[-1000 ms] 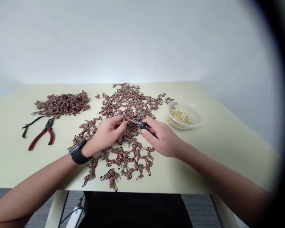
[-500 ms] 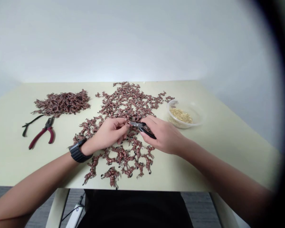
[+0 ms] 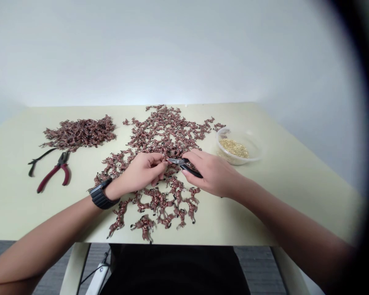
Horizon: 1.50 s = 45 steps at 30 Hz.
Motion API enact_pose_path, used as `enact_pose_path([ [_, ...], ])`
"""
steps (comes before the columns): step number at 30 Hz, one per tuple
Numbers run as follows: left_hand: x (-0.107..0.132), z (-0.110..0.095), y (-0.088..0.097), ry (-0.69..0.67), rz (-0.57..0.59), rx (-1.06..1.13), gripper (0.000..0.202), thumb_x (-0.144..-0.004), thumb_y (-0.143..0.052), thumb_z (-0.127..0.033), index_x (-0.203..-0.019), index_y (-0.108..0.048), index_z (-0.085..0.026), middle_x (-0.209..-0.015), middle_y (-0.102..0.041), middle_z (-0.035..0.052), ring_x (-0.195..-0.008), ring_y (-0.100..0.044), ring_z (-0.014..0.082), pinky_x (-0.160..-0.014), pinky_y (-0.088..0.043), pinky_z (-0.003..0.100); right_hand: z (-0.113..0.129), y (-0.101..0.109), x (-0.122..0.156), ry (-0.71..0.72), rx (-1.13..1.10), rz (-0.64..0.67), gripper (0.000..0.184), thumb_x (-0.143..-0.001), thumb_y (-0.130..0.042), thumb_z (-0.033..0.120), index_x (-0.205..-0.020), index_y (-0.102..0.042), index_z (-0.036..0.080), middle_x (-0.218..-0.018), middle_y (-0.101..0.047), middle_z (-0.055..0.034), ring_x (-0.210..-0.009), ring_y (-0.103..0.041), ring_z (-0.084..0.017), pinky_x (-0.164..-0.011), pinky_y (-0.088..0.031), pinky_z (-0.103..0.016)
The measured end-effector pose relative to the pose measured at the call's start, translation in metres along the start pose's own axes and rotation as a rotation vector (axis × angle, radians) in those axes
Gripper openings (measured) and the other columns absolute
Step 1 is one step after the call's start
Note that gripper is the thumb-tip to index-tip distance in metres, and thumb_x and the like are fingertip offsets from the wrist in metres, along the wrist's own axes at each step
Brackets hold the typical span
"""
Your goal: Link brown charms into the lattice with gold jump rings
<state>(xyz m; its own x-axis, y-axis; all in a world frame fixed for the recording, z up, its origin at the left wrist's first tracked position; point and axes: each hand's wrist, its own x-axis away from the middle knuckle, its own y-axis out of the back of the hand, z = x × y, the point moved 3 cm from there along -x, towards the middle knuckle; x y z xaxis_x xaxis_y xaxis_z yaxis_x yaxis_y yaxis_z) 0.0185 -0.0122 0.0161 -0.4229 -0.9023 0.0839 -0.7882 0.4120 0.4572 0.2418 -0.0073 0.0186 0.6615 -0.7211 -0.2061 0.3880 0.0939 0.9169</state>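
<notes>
One bowl [image 3: 251,154]; one watch [image 3: 102,196] (figurines [image 3: 155,200] uncountable)

Your one camera looks out from your head, facing forward and down over the worktop [image 3: 246,221], near enough to centre your left hand [image 3: 146,170] and right hand [image 3: 213,174], with the wall [image 3: 172,49] across the top.

On your table [image 3: 12,217], loose figurines [image 3: 166,128] lay across the middle, a pile [image 3: 81,134] to their left with pliers [image 3: 62,160] in front, and a tub [image 3: 254,159] of small pieces [image 3: 233,148] right.
</notes>
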Motion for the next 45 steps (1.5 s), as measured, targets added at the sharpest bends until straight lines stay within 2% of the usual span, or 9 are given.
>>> enact_pose_path([
  [10,0.000,0.000,-0.002,-0.024,-0.009,-0.129,0.036,-0.103,-0.049,-0.038,-0.075,-0.055,-0.018,-0.053,-0.059,-0.0027,-0.043,-0.054,0.0091,-0.047,-0.043,0.019,0.005,-0.001,0.000,-0.040,-0.114,0.029,0.030,-0.102,-0.046,0.043,-0.115,-0.058,0.019,-0.099,-0.064,-0.0085,-0.082,-0.056,-0.021,-0.069,-0.038,-0.033],
  [13,0.000,0.001,-0.001,-0.159,-0.134,-0.420,0.032,-0.103,-0.046,-0.034,-0.080,-0.060,-0.017,-0.057,-0.062,-0.0012,-0.047,-0.054,0.0102,-0.050,-0.041,0.021,0.006,-0.006,-0.001,-0.168,-0.384,0.061,0.027,-0.102,-0.046,0.046,-0.105,-0.058,0.022,-0.084,-0.060,-0.0028,-0.071,-0.051,-0.018,-0.065,-0.038,-0.032],
  [17,0.002,0.007,-0.002,-0.374,-0.267,-0.838,0.031,-0.104,-0.042,-0.027,-0.124,-0.062,-0.013,-0.080,-0.072,0.0067,-0.060,-0.061,0.0143,-0.054,-0.041,0.024,0.006,-0.018,-0.003,-0.418,-0.984,0.303,0.035,-0.102,-0.039,0.054,-0.096,-0.055,0.024,-0.069,-0.039,0.0040,-0.055,-0.028,-0.013,-0.049,-0.026,-0.027],
  [20,0.001,0.007,-0.001,-0.425,-0.276,-0.897,0.037,-0.105,-0.041,-0.026,-0.134,-0.058,-0.012,-0.089,-0.074,0.0099,-0.065,-0.063,0.0150,-0.056,-0.042,0.025,0.006,-0.021,-0.004,-0.505,-1.195,0.414,0.039,-0.100,-0.036,0.057,-0.095,-0.055,0.023,-0.070,-0.031,0.0049,-0.054,-0.018,-0.013,-0.046,-0.019,-0.028],
  [22,0.000,0.004,0.001,-0.370,-0.283,-0.759,0.033,-0.104,-0.043,-0.027,-0.129,-0.062,-0.014,-0.087,-0.074,0.0071,-0.062,-0.061,0.0129,-0.057,-0.043,0.024,0.002,-0.017,-0.005,-0.468,-1.021,0.277,0.040,-0.101,-0.037,0.058,-0.096,-0.055,0.023,-0.071,-0.036,0.0040,-0.055,-0.024,-0.013,-0.048,-0.024,-0.028],
  [24,-0.002,0.000,0.003,-0.262,-0.264,-0.559,0.027,-0.104,-0.046,-0.031,-0.112,-0.068,-0.016,-0.074,-0.071,0.0023,-0.055,-0.058,0.0111,-0.054,-0.042,0.023,-0.001,-0.010,-0.004,-0.365,-0.691,0.074,0.036,-0.102,-0.040,0.055,-0.099,-0.055,0.023,-0.074,-0.045,0.0019,-0.060,-0.036,-0.014,-0.055,-0.030,-0.030],
  [27,-0.004,0.000,0.003,-0.105,-0.123,-0.220,0.033,-0.104,-0.047,-0.035,-0.081,-0.062,-0.017,-0.057,-0.059,-0.0023,-0.048,-0.052,0.0095,-0.051,-0.041,0.022,-0.001,-0.001,-0.002,-0.181,-0.274,-0.091,0.027,-0.101,-0.048,0.047,-0.108,-0.056,0.021,-0.089,-0.059,-0.0041,-0.073,-0.050,-0.018,-0.064,-0.035,-0.032],
  [32,-0.005,0.006,0.004,-0.012,-0.001,0.083,0.037,-0.101,-0.052,-0.032,-0.067,-0.051,-0.017,-0.053,-0.050,-0.0043,-0.043,-0.040,0.0063,-0.046,-0.032,0.021,0.001,0.000,-0.001,-0.024,-0.028,-0.044,0.034,-0.101,-0.048,0.044,-0.122,-0.057,0.019,-0.105,-0.064,-0.0094,-0.082,-0.056,-0.021,-0.065,-0.036,-0.032],
  [45,-0.006,0.009,0.003,0.014,0.048,0.031,0.033,-0.096,-0.052,-0.023,-0.064,-0.047,-0.017,-0.054,-0.046,-0.0062,-0.046,-0.035,0.0056,-0.048,-0.030,0.020,0.001,-0.005,-0.001,0.056,0.080,-0.016,0.035,-0.103,-0.047,0.044,-0.123,-0.057,0.017,-0.103,-0.063,-0.0080,-0.080,-0.057,-0.019,-0.066,-0.039,-0.032],
])
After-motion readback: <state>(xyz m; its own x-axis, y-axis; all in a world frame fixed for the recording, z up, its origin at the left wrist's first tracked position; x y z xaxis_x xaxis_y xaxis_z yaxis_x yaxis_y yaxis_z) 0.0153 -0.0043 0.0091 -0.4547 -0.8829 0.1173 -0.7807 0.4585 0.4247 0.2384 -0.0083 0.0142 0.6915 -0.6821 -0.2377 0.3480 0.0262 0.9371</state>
